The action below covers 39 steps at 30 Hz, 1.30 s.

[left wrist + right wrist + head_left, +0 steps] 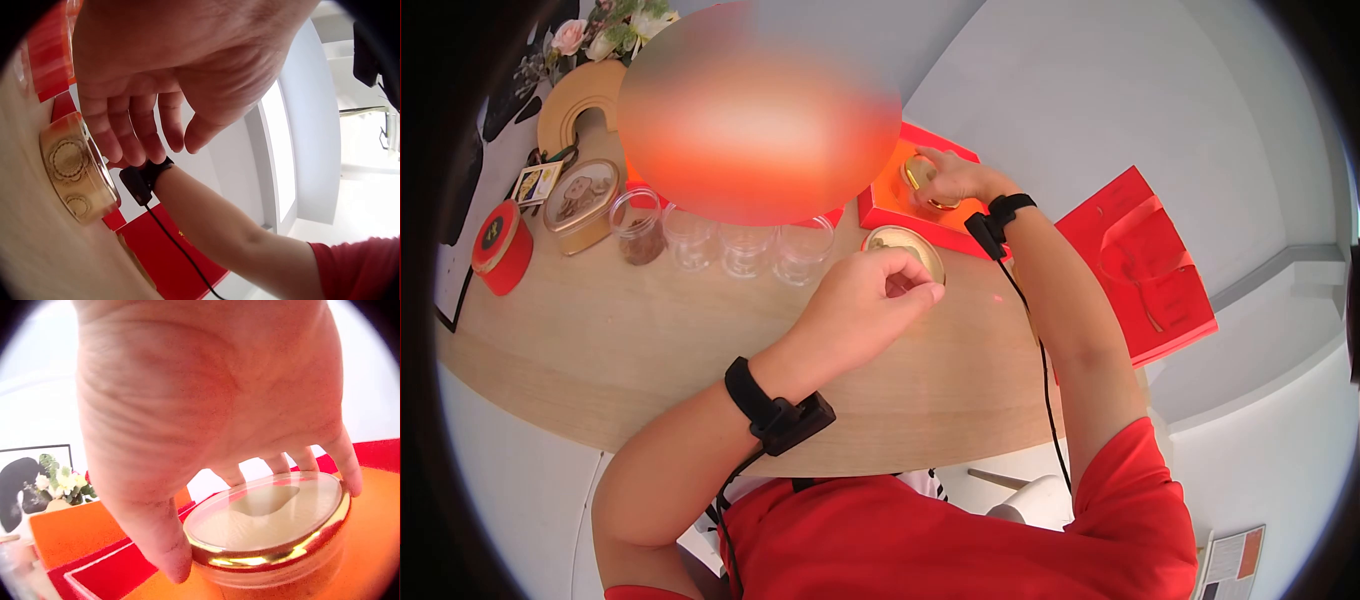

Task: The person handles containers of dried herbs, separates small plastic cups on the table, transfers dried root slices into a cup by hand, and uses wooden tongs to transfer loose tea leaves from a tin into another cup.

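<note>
My right hand (960,180) grips a round clear jar (269,515) with a gold-rimmed lid, thumb on one side and fingers spread round the far side. The jar is at the orange-lined red box (882,212), its lower part cut off in the right wrist view. My left hand (855,305) hangs over the table with loosely bent fingers and nothing between them. Just beyond it stands a round gold tin (74,164) with flower-like patterns on its side; the hand partly covers it in the head view.
Several clear plastic jars (800,255) stand in a row left of the tin. Farther left are an oval tin (583,205) and a red tin (503,248). A red paper bag (1135,270) lies right of my right forearm. A cable hangs from each wrist camera.
</note>
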### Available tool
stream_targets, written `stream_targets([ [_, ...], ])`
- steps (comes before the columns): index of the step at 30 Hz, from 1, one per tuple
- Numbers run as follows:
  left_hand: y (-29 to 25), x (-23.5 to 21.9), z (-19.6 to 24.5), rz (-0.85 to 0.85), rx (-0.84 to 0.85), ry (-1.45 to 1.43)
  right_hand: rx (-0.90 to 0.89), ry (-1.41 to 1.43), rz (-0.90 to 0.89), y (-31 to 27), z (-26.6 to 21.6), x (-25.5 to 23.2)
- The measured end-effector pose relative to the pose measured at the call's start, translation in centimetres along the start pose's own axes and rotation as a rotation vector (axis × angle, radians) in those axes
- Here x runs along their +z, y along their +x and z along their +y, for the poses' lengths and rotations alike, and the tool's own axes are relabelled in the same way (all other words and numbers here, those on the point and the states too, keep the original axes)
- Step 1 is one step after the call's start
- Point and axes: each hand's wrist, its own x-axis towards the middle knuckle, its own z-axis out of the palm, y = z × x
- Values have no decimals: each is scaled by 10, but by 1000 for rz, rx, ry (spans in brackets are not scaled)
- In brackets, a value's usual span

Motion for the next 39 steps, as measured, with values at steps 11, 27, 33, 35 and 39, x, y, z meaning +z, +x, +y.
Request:
stream_targets([
  [11, 1, -3, -1, -13, -10, -16, -145, 240, 18, 5, 23, 9],
  [27, 0, -15, 29, 41, 22, -337, -779, 474, 307, -205, -40, 24],
  [33, 1, -23, 15, -231, 6, -489, -905, 559, 293, -206, -43, 34],
  [35, 2, -21, 15, -262, -44, -572, -933, 492, 270, -204, -43, 33],
  [39, 2, -22, 17, -272, -66, -557, -933, 535, 260, -205, -40, 31],
])
